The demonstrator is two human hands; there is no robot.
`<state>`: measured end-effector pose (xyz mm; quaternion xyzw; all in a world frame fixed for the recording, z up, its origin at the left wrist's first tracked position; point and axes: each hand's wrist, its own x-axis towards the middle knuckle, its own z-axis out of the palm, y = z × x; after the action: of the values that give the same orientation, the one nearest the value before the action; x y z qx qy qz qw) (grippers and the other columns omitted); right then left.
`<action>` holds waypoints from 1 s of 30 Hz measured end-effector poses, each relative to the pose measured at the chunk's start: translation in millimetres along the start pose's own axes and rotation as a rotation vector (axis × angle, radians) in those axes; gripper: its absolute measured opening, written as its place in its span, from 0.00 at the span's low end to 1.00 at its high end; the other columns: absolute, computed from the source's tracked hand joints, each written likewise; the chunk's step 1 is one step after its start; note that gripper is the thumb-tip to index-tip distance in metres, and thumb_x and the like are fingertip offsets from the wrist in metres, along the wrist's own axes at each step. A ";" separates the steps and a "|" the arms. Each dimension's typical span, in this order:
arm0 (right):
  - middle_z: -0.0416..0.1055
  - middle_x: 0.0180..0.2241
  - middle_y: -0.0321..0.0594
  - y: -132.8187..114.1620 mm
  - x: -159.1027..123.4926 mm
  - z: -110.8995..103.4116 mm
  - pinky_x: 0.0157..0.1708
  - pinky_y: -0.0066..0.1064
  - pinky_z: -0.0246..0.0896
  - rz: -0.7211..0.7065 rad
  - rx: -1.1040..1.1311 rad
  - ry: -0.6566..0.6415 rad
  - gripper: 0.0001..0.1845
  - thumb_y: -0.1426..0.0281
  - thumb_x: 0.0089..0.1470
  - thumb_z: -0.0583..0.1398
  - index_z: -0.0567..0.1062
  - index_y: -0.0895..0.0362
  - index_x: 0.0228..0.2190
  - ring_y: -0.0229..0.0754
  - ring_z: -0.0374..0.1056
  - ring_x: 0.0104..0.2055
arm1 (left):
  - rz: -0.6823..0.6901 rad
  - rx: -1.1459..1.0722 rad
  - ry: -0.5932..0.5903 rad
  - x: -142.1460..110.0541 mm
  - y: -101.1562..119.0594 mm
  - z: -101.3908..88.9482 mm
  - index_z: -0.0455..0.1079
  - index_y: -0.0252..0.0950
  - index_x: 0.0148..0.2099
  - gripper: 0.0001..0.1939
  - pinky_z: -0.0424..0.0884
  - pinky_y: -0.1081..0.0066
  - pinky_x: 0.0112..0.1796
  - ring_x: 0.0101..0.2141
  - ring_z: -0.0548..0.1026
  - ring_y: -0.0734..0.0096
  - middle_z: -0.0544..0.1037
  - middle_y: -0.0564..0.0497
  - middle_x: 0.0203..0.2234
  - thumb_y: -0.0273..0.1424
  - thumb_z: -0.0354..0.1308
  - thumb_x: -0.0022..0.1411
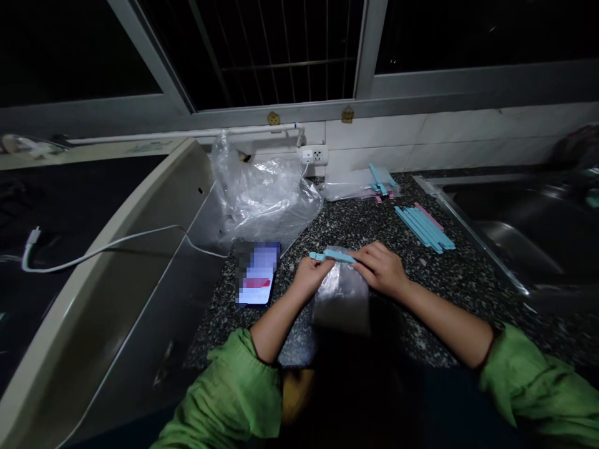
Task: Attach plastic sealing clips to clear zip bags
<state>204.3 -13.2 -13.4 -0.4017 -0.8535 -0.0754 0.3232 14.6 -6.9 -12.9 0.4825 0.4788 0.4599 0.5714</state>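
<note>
A light-blue bag sealing clip (339, 255) lies across the top edge of a clear plastic bag (344, 299). My left hand (312, 274) pinches the clip and bag edge near the clip's left end, where a small blue tab sticks out past the fingers. At the other end, the fingers of my right hand (381, 268) are closed on the clip, hiding its tip. The bag hangs down from the clip onto the speckled countertop (294, 337), its lower part in shadow.
Several blue clips (423, 227) and a pink one (429, 216) lie to the right. Behind are a packet (349, 187) with more clips and a crumpled plastic bag (266, 193). A lit phone (257, 274) lies left, near a white cable (140, 234). A sink (519, 249) is right.
</note>
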 end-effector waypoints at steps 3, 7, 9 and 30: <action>0.72 0.29 0.41 0.4 0.0 2.9 0.33 0.32 0.60 -0.020 -0.046 -0.012 0.13 0.66 0.57 0.54 0.76 0.53 0.40 0.42 0.63 0.34 | -0.001 0.004 -0.022 0.3 -0.3 -0.2 0.71 0.34 0.20 0.09 0.60 0.75 0.26 0.21 0.65 0.74 0.70 0.56 0.15 0.35 0.62 0.38; 0.72 0.29 0.41 0.9 -0.3 5.8 0.31 0.32 0.59 -0.050 -0.075 -0.048 0.14 0.65 0.57 0.54 0.76 0.52 0.41 0.42 0.63 0.33 | 0.003 0.019 -0.040 -0.9 2.1 -0.8 0.69 0.34 0.19 0.10 0.58 0.75 0.25 0.20 0.62 0.76 0.68 0.56 0.14 0.35 0.62 0.39; 0.72 0.29 0.41 1.4 -0.4 6.2 0.30 0.32 0.58 -0.069 -0.106 -0.051 0.14 0.66 0.57 0.54 0.76 0.52 0.41 0.42 0.62 0.33 | -0.009 0.014 -0.039 -1.9 4.0 -1.1 0.68 0.34 0.18 0.10 0.57 0.75 0.25 0.20 0.61 0.77 0.67 0.57 0.13 0.35 0.62 0.39; 0.72 0.36 0.43 24.3 1.7 4.4 0.40 0.37 0.62 0.454 0.539 -0.156 0.21 0.57 0.46 0.60 0.73 0.58 0.39 0.45 0.67 0.39 | 0.168 0.099 0.009 2.3 10.8 -13.7 0.68 0.34 0.24 0.18 0.59 0.75 0.27 0.23 0.62 0.76 0.66 0.57 0.17 0.46 0.62 0.43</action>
<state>219.2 5.7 -19.0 -0.4861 -0.7539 0.2569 0.3598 0.6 -1.9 -3.6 0.5463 0.4614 0.4843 0.5042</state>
